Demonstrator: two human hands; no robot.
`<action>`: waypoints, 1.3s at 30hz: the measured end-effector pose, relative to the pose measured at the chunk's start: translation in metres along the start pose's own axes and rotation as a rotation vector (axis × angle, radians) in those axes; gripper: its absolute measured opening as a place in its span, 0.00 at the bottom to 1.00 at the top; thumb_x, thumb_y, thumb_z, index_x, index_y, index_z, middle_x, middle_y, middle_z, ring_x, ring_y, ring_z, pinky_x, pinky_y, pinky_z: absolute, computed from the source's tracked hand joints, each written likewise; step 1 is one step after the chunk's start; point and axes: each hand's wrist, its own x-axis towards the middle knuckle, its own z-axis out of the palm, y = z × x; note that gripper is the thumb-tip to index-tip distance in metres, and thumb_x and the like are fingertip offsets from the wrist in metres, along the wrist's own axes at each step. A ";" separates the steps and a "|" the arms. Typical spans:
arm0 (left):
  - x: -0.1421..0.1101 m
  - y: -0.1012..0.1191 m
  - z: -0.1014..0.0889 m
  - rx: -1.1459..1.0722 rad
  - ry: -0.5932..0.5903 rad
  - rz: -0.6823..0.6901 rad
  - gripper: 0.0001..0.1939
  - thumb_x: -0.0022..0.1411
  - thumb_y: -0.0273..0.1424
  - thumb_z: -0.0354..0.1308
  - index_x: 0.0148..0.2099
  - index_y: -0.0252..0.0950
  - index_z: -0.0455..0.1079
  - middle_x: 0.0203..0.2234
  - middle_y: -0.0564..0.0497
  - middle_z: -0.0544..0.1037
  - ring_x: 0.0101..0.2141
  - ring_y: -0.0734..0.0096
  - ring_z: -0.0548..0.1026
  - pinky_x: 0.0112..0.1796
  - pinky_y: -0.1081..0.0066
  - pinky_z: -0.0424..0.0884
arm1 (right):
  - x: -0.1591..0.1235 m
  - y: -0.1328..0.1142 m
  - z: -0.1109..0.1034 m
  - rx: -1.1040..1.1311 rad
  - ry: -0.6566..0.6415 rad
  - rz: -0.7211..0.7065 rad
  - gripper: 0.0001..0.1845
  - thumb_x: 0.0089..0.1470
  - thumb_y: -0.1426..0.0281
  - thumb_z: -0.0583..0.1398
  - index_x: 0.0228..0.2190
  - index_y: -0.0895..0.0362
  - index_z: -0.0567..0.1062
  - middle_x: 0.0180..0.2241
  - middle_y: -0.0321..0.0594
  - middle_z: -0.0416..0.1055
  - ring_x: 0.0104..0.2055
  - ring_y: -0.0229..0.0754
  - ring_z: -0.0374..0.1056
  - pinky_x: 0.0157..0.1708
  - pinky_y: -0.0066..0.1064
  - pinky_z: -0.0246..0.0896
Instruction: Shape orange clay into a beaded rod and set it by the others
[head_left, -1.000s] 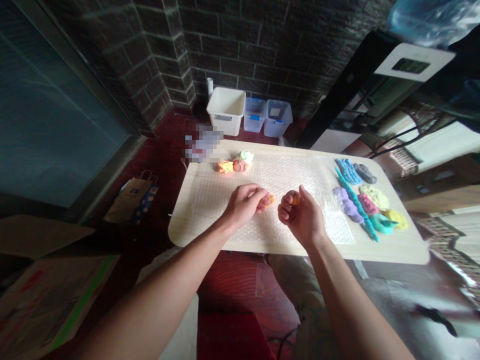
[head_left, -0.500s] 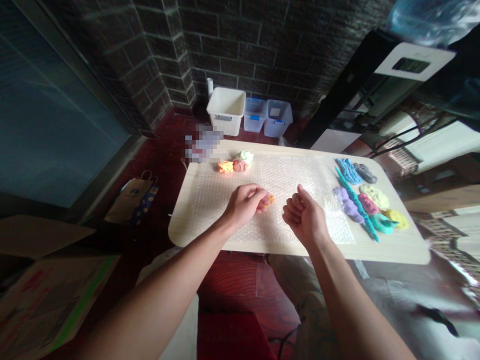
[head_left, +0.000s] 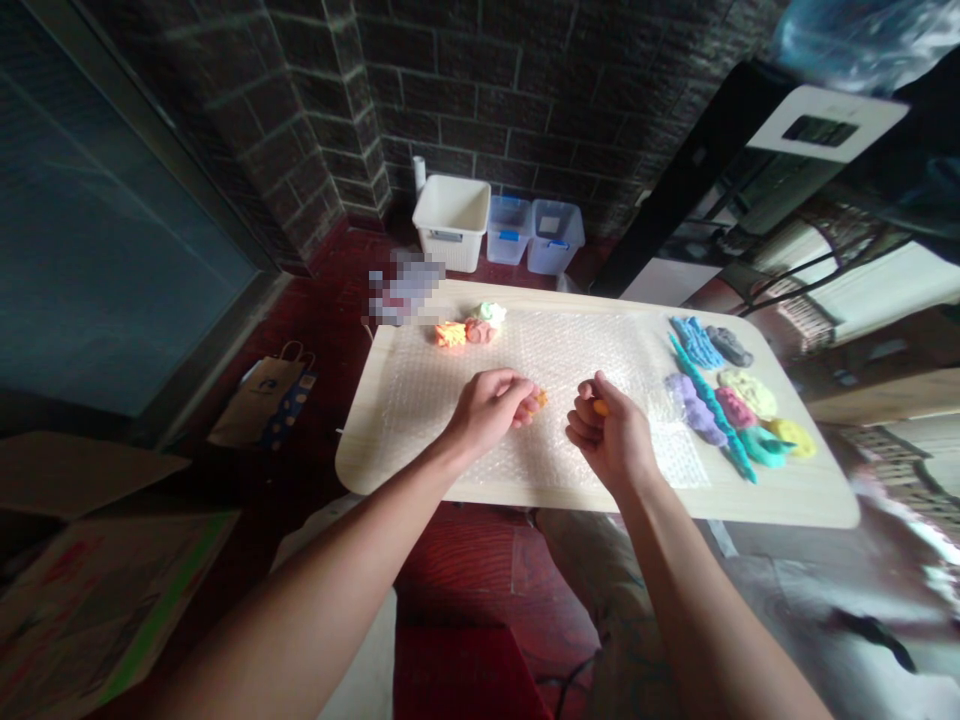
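Note:
Over the middle of the bubble wrap [head_left: 577,345], my left hand [head_left: 491,405] pinches a small piece of orange modelling clay [head_left: 541,398] between thumb and fingers. To its right, my right hand [head_left: 611,430] is curled closed. A bit of orange clay [head_left: 601,407] shows between its thumb and bent fingers. The two hands are apart, palms facing each other. Beyond my left hand lie an orange clay lump [head_left: 451,334], a brownish-pink lump [head_left: 480,330] and a pale green lump [head_left: 492,313], close together.
On the table's [head_left: 817,500] right side lie several clay pieces: a long teal roll [head_left: 712,405], blue strands [head_left: 697,342], a grey lump [head_left: 729,346], purple lumps [head_left: 696,410] and a yellow one [head_left: 795,437]. Plastic bins [head_left: 452,215] stand on the floor by the brick wall.
My right thumb has shifted, and orange clay now shows between it and the fingers. My left hand keeps its pinch and has barely moved.

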 end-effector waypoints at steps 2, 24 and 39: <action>0.000 -0.001 0.000 0.001 -0.001 -0.001 0.10 0.63 0.34 0.59 0.33 0.32 0.75 0.27 0.47 0.79 0.25 0.75 0.75 0.27 0.73 0.69 | -0.002 0.000 0.001 -0.024 0.016 -0.023 0.14 0.60 0.59 0.65 0.29 0.53 0.70 0.16 0.22 0.43 0.17 0.31 0.34 0.15 0.25 0.32; 0.001 -0.003 -0.001 0.030 -0.005 0.002 0.10 0.63 0.34 0.59 0.34 0.33 0.76 0.28 0.46 0.81 0.25 0.74 0.76 0.28 0.73 0.70 | 0.001 0.011 0.001 -0.172 -0.028 -0.077 0.30 0.59 0.46 0.64 0.19 0.53 0.64 0.11 0.25 0.47 0.12 0.29 0.41 0.12 0.25 0.33; 0.002 -0.005 0.000 0.044 -0.010 0.032 0.10 0.63 0.34 0.58 0.34 0.33 0.76 0.28 0.46 0.81 0.26 0.73 0.76 0.28 0.73 0.71 | 0.000 0.016 0.005 -0.292 -0.001 -0.151 0.33 0.58 0.43 0.65 0.18 0.53 0.63 0.15 0.25 0.47 0.14 0.29 0.42 0.12 0.25 0.37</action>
